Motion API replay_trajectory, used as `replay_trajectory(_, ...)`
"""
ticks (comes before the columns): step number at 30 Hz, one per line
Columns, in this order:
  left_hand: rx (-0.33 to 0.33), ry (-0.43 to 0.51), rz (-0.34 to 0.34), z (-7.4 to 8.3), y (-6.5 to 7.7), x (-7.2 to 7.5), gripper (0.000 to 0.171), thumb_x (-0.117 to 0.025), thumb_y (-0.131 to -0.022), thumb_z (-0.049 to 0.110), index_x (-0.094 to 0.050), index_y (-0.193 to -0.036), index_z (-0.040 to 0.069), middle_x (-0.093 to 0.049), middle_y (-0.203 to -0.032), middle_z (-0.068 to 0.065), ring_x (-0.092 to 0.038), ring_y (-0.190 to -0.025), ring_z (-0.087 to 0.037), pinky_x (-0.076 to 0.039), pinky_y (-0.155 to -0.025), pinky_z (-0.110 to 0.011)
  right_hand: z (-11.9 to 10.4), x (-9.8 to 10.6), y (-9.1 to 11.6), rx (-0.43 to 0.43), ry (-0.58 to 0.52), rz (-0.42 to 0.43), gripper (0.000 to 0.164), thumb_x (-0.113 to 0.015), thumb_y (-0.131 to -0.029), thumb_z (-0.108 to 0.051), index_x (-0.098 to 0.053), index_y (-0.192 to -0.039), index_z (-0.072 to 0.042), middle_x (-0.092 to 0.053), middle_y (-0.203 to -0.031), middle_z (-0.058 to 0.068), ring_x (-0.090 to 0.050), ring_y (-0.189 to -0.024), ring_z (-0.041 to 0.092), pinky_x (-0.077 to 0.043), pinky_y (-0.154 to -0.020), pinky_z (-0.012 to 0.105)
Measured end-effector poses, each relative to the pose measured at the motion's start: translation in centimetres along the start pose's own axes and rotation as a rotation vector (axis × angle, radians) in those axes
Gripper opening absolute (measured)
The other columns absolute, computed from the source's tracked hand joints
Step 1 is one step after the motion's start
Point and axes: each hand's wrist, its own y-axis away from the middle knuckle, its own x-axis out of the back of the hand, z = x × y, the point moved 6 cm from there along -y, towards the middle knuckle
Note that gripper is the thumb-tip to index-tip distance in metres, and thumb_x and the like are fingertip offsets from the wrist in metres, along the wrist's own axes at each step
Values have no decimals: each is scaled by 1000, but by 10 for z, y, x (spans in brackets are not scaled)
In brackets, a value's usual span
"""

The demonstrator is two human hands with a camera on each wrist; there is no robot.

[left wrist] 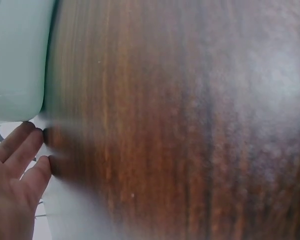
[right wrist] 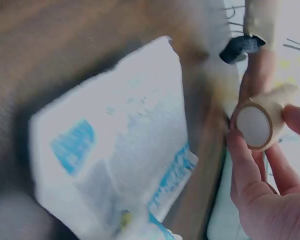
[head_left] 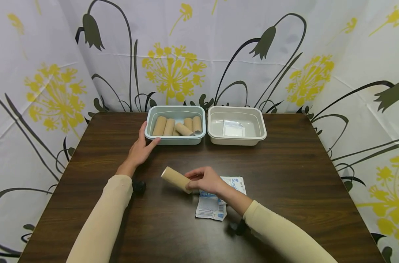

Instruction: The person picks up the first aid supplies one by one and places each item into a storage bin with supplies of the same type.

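Observation:
My right hand (head_left: 208, 179) pinches one end of a cardboard tube (head_left: 176, 179) between thumb and fingers, and the tube tilts over the table. In the right wrist view its open round end (right wrist: 254, 126) faces the camera. My left hand (head_left: 140, 149) lies with fingers spread at the near left corner of a pale blue bin (head_left: 174, 141), the thumb along its front rim. Several more cardboard tubes (head_left: 169, 127) lie in that bin. Printed white-and-blue packets (head_left: 211, 211), one lettered "Surgi", lie on the table below my right hand, which partly hides them.
A cream bin (head_left: 232, 141) stands right of the blue one, with a white packet (head_left: 233, 129) inside. Both sit near the back edge of the dark wooden table (head_left: 294, 175). A flower-patterned curtain (head_left: 186, 44) hangs behind.

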Motion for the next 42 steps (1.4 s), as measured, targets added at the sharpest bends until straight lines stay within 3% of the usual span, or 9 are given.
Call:
replay_trajectory(4, -6, 2, -2, 2, 1, 1, 87, -49, -94, 64, 12, -153, 45, -22, -157, -24, -30, -137, -51, -24, -104, -67, -9, 15, -10, 14, -82, 103, 36, -77, -76, -5, -72, -112, 2, -73, -100, 14, -68, -85, 15, -53, -72, 27)
replay_trajectory(7, -14, 11, -2, 3, 1, 1, 87, -49, -94, 63, 11, -154, 44, -23, -157, -24, -31, -136, -50, -25, -103, -67, -21, 29, -18, 78, -76, 205, 35, -78, -78, -3, -72, -111, 3, -72, -102, 18, -68, -89, 21, -52, -71, 25)
replay_trajectory(12, -1, 12, -6, 2, 2, 1, 87, -48, -94, 65, 12, -153, 45, -22, -157, -25, -30, -137, -50, -23, -104, -68, -47, 51, -33, 256, 69, 391, 31, -75, -80, 1, -72, -110, 4, -71, -104, 18, -67, -94, 29, -51, -76, 27)
replay_trajectory(20, 16, 10, 7, 0, 0, 3, 87, -49, -92, 67, 11, -152, 48, -22, -158, -23, -29, -137, -49, -23, -104, -67, -70, 76, -68, 428, 397, 570, 29, -75, -81, -5, -73, -109, -1, -67, -102, 11, -63, -92, 22, -53, -78, 31)
replay_trajectory(27, 19, 9, -15, -1, 0, 1, 88, -48, -92, 67, 14, -152, 49, -20, -158, -23, -28, -138, -50, -22, -104, -68, -80, 69, -91, 493, 691, 556, 30, -72, -84, -6, -73, -113, -5, -65, -111, 6, -60, -102, 22, -47, -88, 30)
replay_trajectory(34, 7, 16, -5, 1, 0, 2, 87, -49, -92, 67, 12, -152, 48, -23, -157, -23, -29, -138, -49, -22, -105, -67, -92, 56, -102, 659, 898, 549, 32, -62, -89, 4, -69, -119, -4, -59, -133, 9, -48, -130, 27, -33, -109, 27)
replay_trajectory(37, 9, 15, -8, 0, 0, 2, 88, -49, -92, 66, 11, -153, 46, -23, -157, -24, -30, -137, -49, -22, -105, -66, -85, 57, -105, 608, 925, 541, 30, -62, -89, 3, -70, -117, -6, -59, -134, 8, -48, -132, 25, -34, -108, 27)
replay_trajectory(42, 8, 11, 6, 0, 0, -1, 87, -49, -92, 66, 11, -153, 48, -25, -156, -25, -32, -136, -50, -24, -104, -67, -70, 63, -107, 506, 914, 505, 28, -60, -89, 3, -71, -113, -7, -65, -122, 3, -59, -115, 21, -45, -96, 30)
